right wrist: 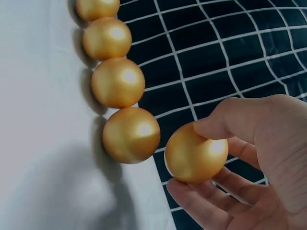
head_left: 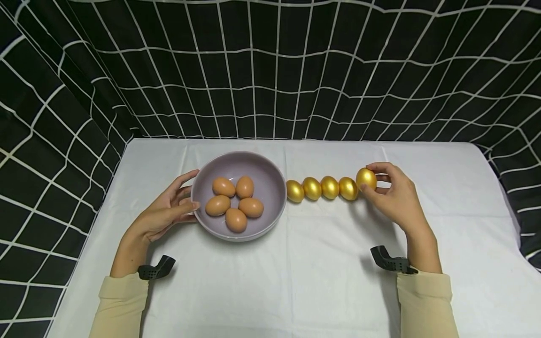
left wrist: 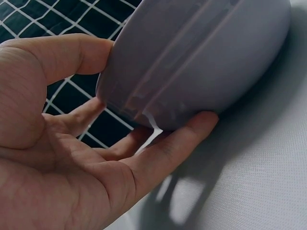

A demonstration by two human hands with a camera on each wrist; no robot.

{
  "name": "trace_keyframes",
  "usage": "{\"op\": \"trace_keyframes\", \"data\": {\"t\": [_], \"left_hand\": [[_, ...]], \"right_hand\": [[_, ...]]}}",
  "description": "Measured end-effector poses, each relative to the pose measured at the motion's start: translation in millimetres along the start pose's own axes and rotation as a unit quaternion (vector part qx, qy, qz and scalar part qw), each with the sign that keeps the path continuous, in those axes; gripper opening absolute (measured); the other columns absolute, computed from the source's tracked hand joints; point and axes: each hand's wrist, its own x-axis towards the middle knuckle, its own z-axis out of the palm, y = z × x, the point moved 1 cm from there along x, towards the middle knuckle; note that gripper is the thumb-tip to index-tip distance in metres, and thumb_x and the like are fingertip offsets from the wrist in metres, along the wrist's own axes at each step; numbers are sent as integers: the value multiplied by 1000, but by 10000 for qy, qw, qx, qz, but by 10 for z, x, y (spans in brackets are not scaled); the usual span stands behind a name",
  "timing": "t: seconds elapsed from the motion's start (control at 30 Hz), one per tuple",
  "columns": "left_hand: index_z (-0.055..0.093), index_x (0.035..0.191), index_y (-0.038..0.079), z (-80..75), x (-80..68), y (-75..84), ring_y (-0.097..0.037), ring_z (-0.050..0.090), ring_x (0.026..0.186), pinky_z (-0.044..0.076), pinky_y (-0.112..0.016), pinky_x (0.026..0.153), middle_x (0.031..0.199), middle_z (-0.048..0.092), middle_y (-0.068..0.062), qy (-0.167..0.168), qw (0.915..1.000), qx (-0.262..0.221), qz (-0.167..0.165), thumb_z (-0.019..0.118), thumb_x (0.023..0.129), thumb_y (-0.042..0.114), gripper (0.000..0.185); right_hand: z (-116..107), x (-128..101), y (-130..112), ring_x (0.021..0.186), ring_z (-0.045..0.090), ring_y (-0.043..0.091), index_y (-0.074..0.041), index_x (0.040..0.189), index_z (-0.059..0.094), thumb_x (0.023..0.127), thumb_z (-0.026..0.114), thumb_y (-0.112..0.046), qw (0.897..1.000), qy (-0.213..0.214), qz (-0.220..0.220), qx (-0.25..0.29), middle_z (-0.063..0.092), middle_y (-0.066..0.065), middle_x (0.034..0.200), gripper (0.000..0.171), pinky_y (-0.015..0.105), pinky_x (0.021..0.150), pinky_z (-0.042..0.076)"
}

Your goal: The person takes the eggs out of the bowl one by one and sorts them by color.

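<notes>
The head view looks down over the table (head_left: 321, 263); both wrist views sit close beside it.

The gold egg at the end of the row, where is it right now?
In the head view the gold egg is right of centre on the white table, pinched by the right hand, just beyond the four other gold eggs.

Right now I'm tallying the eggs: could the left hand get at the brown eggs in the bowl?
Probably yes. The left hand holds the bowl's near-left rim, and the five brown eggs lie uncovered inside the open top, so nothing blocks it.
</notes>
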Motion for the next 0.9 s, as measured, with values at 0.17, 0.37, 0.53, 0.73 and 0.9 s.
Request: {"op": "trace_keyframes", "data": {"t": [0.17,0.37,0.53,0.73,0.9], "left_hand": [[20,169,26,1,8,2,-20,64,124,63,-39,95,166,30,-25,-3,10000,7,3,64,101,1,85],[20,169,26,1,8,9,-22,63,125,62,-40,96,166,30,-25,-32,10000,64,19,64,101,2,85],[20,169,26,2,14,10,-22,62,126,62,-39,96,166,31,-25,-24,10000,70,10,64,101,2,85],[20,169,25,3,12,7,-21,63,125,62,-39,96,167,30,-26,-44,10000,60,13,63,101,1,85],[19,169,25,0,9,-1,-20,63,124,63,-39,95,166,30,-26,-44,10000,27,26,63,101,1,85]], "right_hand": [[6,25,66,118,63,36,1,135,62,94,75,-11,10000,-5,-20,-78,62,24,135,45,-1,78,48],[22,23,128,119,63,44,4,133,62,93,74,-9,9997,-1,-41,-255,62,29,133,44,-3,76,43],[37,31,154,118,62,43,3,132,63,92,74,-10,9984,-48,56,-559,63,27,131,43,13,84,47],[84,41,212,116,62,45,2,133,62,92,73,-11,9963,-175,198,-817,63,29,129,45,47,92,48],[114,39,241,113,62,44,3,133,63,91,73,-11,9956,-233,202,-880,64,29,126,45,48,91,48]]}}
